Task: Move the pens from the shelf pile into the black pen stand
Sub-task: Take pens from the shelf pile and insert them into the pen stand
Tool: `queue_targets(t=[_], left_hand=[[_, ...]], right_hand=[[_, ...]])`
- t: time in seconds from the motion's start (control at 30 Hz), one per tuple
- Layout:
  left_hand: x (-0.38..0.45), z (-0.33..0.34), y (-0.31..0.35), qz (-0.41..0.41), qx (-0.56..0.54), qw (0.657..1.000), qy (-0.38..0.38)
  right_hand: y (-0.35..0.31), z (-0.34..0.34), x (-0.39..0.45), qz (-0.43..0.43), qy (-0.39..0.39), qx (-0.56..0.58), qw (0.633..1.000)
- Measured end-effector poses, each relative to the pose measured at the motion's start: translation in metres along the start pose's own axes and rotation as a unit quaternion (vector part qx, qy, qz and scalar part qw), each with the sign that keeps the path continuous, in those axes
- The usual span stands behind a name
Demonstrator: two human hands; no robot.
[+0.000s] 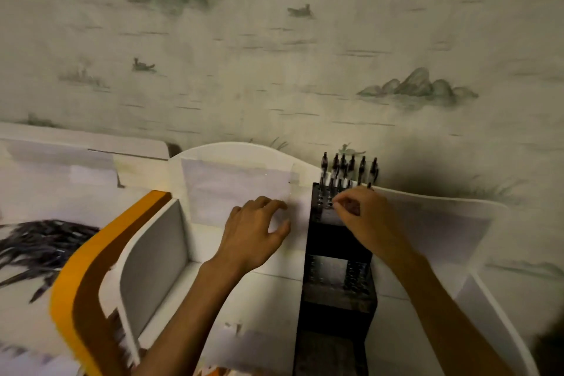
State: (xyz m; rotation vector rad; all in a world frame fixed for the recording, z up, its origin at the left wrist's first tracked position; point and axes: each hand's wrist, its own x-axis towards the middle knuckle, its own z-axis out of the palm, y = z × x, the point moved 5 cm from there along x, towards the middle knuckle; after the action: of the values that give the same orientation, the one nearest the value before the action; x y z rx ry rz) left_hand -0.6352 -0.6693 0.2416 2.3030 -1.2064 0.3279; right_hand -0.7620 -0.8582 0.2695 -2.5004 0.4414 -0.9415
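The black pen stand (335, 290) sits on the white shelf (274, 299), running from the near edge to the back panel. Several black-capped pens (348, 168) stand upright in its rear holes. My right hand (366, 220) is at the stand's far end, fingers curled, thumb and forefinger pinching the lower barrel of one of those pens. My left hand (256, 232) is just left of the stand, over the shelf's back panel, with loosely curled fingers that hold nothing. The pile of dark pens (42, 247) lies blurred at the far left.
An orange curved panel (76, 284) and a white divider (152, 268) stand between the pen pile and the stand's compartment. A white curved side panel (488, 299) closes the shelf on the right. Patterned wallpaper rises behind.
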Motion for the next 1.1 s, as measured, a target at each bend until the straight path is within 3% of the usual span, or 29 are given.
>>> queue_targets(t=[0.2, 0.5, 0.77, 1.1], left_hand=[[-0.031, -0.029, -0.044, -0.021, 0.054, 0.998, -0.009], [-0.108, -0.096, -0.132, -0.054, 0.051, 0.997, 0.011], [-0.189, -0.159, -0.243, -0.067, 0.038, 0.997, 0.024], [-0.275, -0.208, -0.408, -0.155, 0.048, 0.987, 0.003]], right_hand=[[-0.058, 0.054, -0.013, -0.028, -0.049, -0.002, 0.998], [-0.169, 0.140, -0.041, -0.025, -0.093, 0.036, 0.995], [-0.295, 0.231, -0.076, -0.045, -0.113, 0.069, 0.990], [-0.412, 0.362, -0.104, -0.059, -0.155, 0.105, 0.981]])
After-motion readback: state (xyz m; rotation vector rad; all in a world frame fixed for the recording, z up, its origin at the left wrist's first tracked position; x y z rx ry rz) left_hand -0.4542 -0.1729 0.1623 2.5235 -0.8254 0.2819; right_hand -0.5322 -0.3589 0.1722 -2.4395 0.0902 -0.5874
